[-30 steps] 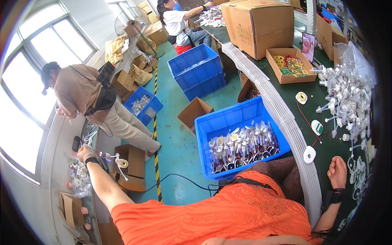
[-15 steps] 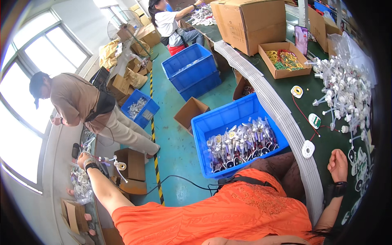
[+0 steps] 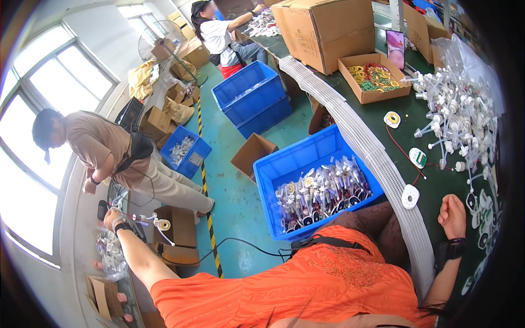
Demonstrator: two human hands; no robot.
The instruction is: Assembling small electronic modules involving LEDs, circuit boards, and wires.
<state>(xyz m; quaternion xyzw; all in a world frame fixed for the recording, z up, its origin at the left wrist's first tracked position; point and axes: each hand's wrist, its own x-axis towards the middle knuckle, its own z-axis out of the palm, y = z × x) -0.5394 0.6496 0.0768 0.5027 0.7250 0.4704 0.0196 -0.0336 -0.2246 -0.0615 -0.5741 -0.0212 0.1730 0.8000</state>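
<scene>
At the far left, my left hand (image 3: 113,220) is closed around the end of a white plastic tube assembly (image 3: 143,220). A round white piece with a yellow ring (image 3: 162,224) dangles from it, along with a thin clear tube. Under that hand lies a clear plastic bag of white parts (image 3: 112,254). On the dark green table at the right, my right hand (image 3: 453,217) rests with its fingers loosely curled and nothing visible in them. Nearest to it are a white disc (image 3: 409,196), a green-and-white disc (image 3: 418,158) and a yellow-ringed disc (image 3: 392,119), strung along red wire.
A blue bin (image 3: 262,180) before me holds many bagged tube assemblies. White tube parts (image 3: 456,120) are heaped on the right table, beside a carton of coloured wire rings (image 3: 350,90). A person in brown (image 3: 104,134) stands at left; another (image 3: 213,35) sits at the back.
The whole view has shifted slightly. The person in brown has bent the arm and brought the hand lower. My left hand still grips the assembly; my right hand rests much as before.
</scene>
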